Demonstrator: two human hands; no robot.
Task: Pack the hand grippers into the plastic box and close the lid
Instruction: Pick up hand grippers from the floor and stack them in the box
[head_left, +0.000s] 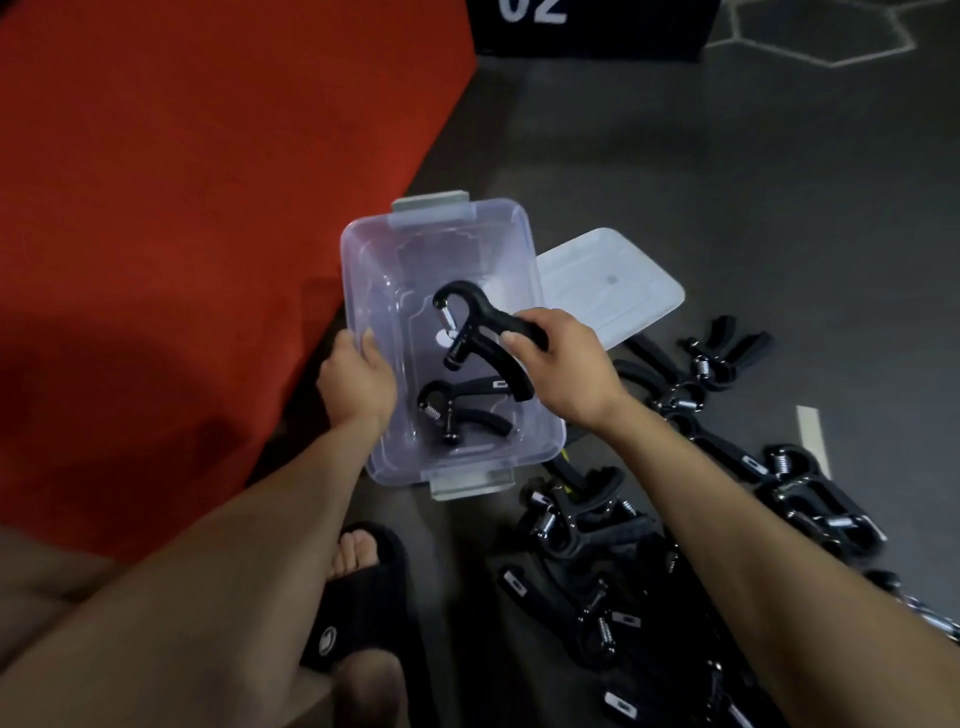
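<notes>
Gripping a black hand gripper (480, 332) by one handle, the right hand (566, 364) holds it over the clear plastic box (519, 249); dropped crooked, it could tangle with the gripper already inside (462, 410). Left hand (356, 376) clamps the near-left rim. Lid (613, 283) lies right, on the floor.

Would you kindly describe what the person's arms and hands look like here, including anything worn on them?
Both forearms are bare, with no sleeves in view. The left hand and right hand carry no gloves, and no rings, watch or wristbands are visible. Fingernails look short and unpainted, though the picture is soft.
</notes>
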